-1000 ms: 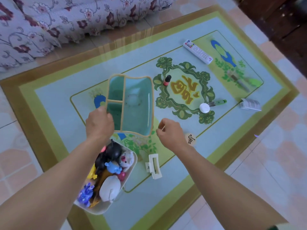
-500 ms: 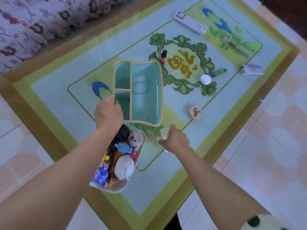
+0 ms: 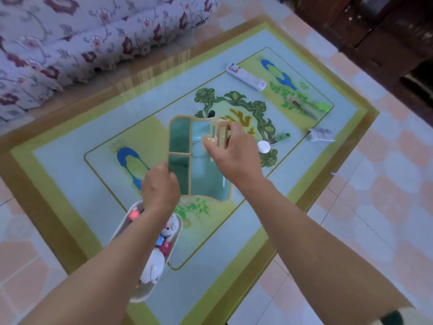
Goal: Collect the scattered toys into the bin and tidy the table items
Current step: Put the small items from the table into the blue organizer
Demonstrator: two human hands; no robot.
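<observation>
My right hand [image 3: 234, 156] pinches a cream hair claw clip [image 3: 219, 134] and holds it over the large compartment of the teal divided organizer [image 3: 206, 174]. At the organizer's near left rim, my left hand [image 3: 160, 188] grips its edge. A white oval bin [image 3: 143, 294] full of small toys, among them a white plush [image 3: 153, 263], stands at the table's near edge, partly hidden under my left forearm.
On the glass table [image 3: 70, 174] lie a white remote [image 3: 246, 76], a green-capped pen [image 3: 281, 138], a white round lid [image 3: 264, 146], a small tube [image 3: 321, 135] and a pen-like item [image 3: 307, 109]. A dark bottle cap [image 3: 212, 113] peeks behind the organizer. A floral sofa [image 3: 70, 38] lies beyond.
My right hand picked the claw clip up from the table near the bin and carried it up over the organizer. My left hand kept its hold on the organizer's rim.
</observation>
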